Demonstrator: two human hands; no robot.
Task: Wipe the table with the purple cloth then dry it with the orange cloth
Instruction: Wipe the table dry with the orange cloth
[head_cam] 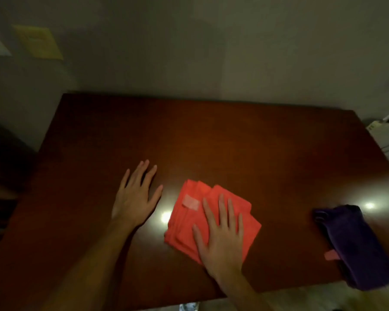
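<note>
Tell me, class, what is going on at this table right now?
A person is working at a dark wooden table. The right hand lies flat, fingers straight, on a folded orange cloth near the front edge. The left hand rests open on the bare wood beside it. A purple cloth lies crumpled at the table's right front corner, with no hand on it.

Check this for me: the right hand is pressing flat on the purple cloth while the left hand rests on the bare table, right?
Not quite. In the head view the right hand presses flat on the orange cloth, not the purple cloth. The left hand does rest on the bare table.
</note>
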